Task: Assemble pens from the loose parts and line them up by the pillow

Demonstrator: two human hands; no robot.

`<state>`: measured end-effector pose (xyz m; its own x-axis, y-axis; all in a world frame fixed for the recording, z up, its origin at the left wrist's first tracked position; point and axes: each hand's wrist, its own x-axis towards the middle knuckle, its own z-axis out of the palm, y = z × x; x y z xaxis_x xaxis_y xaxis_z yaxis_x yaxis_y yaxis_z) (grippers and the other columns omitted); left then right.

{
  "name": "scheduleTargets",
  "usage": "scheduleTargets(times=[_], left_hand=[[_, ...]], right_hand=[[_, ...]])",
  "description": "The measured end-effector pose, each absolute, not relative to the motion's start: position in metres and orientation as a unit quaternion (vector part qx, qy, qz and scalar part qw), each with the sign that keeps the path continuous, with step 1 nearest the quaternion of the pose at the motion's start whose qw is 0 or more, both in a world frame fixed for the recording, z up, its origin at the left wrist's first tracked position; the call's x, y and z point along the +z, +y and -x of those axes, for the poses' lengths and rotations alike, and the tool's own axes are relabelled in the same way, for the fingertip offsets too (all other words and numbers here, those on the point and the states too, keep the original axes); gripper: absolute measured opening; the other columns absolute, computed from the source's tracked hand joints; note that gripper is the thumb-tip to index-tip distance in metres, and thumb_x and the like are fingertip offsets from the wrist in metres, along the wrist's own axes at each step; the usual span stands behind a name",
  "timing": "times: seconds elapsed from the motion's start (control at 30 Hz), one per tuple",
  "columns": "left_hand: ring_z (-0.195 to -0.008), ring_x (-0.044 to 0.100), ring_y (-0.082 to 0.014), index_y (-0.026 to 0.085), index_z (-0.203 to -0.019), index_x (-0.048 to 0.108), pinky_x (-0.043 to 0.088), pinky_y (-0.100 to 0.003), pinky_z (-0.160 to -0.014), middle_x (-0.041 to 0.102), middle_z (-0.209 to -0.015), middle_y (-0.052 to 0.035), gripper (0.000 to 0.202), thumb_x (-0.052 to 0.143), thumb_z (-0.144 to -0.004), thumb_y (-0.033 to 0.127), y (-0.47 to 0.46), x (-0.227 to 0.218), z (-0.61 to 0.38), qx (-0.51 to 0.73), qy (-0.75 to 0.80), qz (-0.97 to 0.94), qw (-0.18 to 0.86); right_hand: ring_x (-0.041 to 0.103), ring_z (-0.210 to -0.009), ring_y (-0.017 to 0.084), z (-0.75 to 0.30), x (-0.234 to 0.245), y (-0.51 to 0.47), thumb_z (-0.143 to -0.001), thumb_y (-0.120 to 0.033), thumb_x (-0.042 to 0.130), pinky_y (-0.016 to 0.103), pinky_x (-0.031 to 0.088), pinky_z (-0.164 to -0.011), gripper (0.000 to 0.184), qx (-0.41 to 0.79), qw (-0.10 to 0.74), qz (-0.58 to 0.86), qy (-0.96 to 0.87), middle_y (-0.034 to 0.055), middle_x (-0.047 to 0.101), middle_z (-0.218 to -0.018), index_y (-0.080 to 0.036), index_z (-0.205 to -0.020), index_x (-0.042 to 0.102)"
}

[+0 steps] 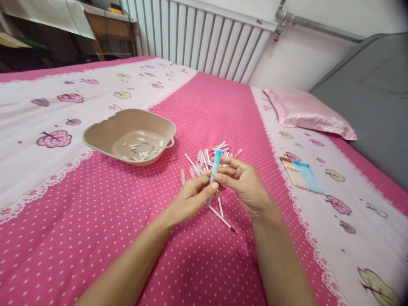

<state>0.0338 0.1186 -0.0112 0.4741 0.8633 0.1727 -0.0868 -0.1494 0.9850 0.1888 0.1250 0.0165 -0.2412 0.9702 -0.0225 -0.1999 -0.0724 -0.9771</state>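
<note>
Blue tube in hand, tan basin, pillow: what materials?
Blue tube: likely plastic; smooth, bright top, paler body.
Tan basin: probably molded plastic; smooth, fairly matte, wall and rim in one continuous form.
Pillow: fabric with satin-like sheen, soft creases; exact fiber can't be told.

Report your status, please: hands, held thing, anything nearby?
Left hand, right hand: both pinching slim light-blue tube, slightly tilted. Loose white and pink sticks beneath. Beige plastic basin leftward.

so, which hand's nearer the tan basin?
Left. The left hand is right of the tan basin and closer to the wearer; the right hand is farther right. Both hold the blue tube.
</note>
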Motion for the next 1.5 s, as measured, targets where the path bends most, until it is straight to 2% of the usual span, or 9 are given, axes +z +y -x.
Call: scheduleTargets(times=[0.27,0.4,0.53,0.67,0.93,1.13,1.27,1.4,1.5], left_hand=[[-0.079,0.062,-0.0175,0.014,-0.085,0.070,0.048,-0.030,-0.076,0.069,-0.085,-0.0068,0.035,0.048,-0.088,0.040,0.119,-0.011,-0.031,0.389,0.345,-0.652,0.552],[-0.067,0.061,-0.0151,0.013,-0.076,0.070,0.047,-0.027,-0.065,0.068,-0.073,-0.0053,0.034,0.054,-0.084,0.042,0.120,-0.011,-0.031,0.397,0.372,-0.642,0.540],[-0.058,0.058,-0.0138,0.014,-0.069,0.069,0.045,-0.024,-0.054,0.066,-0.061,-0.0037,0.034,0.060,-0.079,0.045,0.119,-0.011,-0.032,0.414,0.383,-0.623,0.543],[-0.052,0.055,-0.0109,0.013,-0.068,0.068,0.041,-0.022,-0.050,0.067,-0.063,-0.0047,0.033,0.063,-0.076,0.045,0.120,-0.010,-0.032,0.418,0.395,-0.599,0.557],[-0.058,0.061,-0.0133,0.014,-0.077,0.065,0.048,-0.024,-0.056,0.067,-0.068,-0.0035,0.028,0.064,-0.076,0.042,0.135,-0.006,-0.008,0.501,0.467,-0.518,0.512],[-0.056,0.056,-0.0108,0.014,-0.078,0.065,0.043,-0.021,-0.051,0.066,-0.069,-0.0028,0.028,0.061,-0.077,0.041,0.142,-0.010,0.005,0.572,0.523,-0.491,0.399],[-0.054,0.055,-0.0109,0.014,-0.078,0.064,0.044,-0.022,-0.051,0.065,-0.069,-0.0019,0.027,0.061,-0.077,0.041,0.140,-0.009,0.001,0.566,0.517,-0.490,0.415],[-0.051,0.055,-0.0101,0.014,-0.075,0.062,0.045,-0.023,-0.052,0.064,-0.068,-0.0011,0.027,0.061,-0.078,0.041,0.139,-0.008,-0.002,0.557,0.507,-0.495,0.433],[-0.048,0.054,-0.0098,0.014,-0.074,0.060,0.045,-0.024,-0.053,0.063,-0.066,-0.0007,0.028,0.059,-0.080,0.041,0.139,-0.009,-0.002,0.540,0.503,-0.505,0.448]], right_hand=[[0.064,-0.060,0.017,-0.189,0.018,0.125,-0.062,-0.029,0.082,0.030,0.052,-0.057,0.044,0.599,0.474,0.412,-0.497,0.0033,0.073,-0.079,-0.020,-0.100,0.063],[0.062,-0.053,0.014,-0.188,0.017,0.125,-0.062,-0.029,0.082,0.030,0.052,-0.057,0.040,0.596,0.476,0.408,-0.501,0.0021,0.072,-0.076,-0.021,-0.097,0.063],[0.067,-0.064,0.018,-0.186,0.015,0.125,-0.060,-0.031,0.083,0.033,0.054,-0.062,0.042,0.594,0.474,0.417,-0.498,0.0026,0.072,-0.077,-0.020,-0.095,0.063],[0.069,-0.071,0.020,-0.183,0.014,0.126,-0.062,-0.031,0.082,0.035,0.054,-0.069,0.045,0.599,0.478,0.412,-0.493,0.0031,0.072,-0.078,-0.020,-0.100,0.061],[0.062,-0.102,0.018,-0.188,0.008,0.133,-0.078,-0.026,0.067,0.035,0.047,-0.091,0.031,0.501,0.486,0.458,-0.551,0.0066,0.068,-0.105,-0.020,-0.109,0.060],[0.064,-0.093,0.018,-0.174,-0.012,0.140,-0.080,-0.016,0.060,0.035,0.049,-0.083,0.024,0.399,0.395,0.491,-0.666,0.0068,0.068,-0.105,-0.020,-0.104,0.063],[0.061,-0.095,0.021,-0.161,-0.026,0.139,-0.085,-0.016,0.056,0.037,0.045,-0.086,0.027,0.286,0.303,0.466,-0.781,0.0076,0.067,-0.105,-0.019,-0.112,0.060],[0.054,-0.095,0.025,-0.151,-0.037,0.140,-0.088,-0.022,0.055,0.039,0.043,-0.084,0.023,0.107,0.198,0.472,-0.852,0.0110,0.061,-0.098,-0.015,-0.108,0.063],[0.052,-0.092,0.026,-0.148,-0.041,0.141,-0.089,-0.025,0.054,0.038,0.042,-0.081,0.021,0.056,0.157,0.471,-0.866,0.0108,0.059,-0.096,-0.017,-0.105,0.065]])
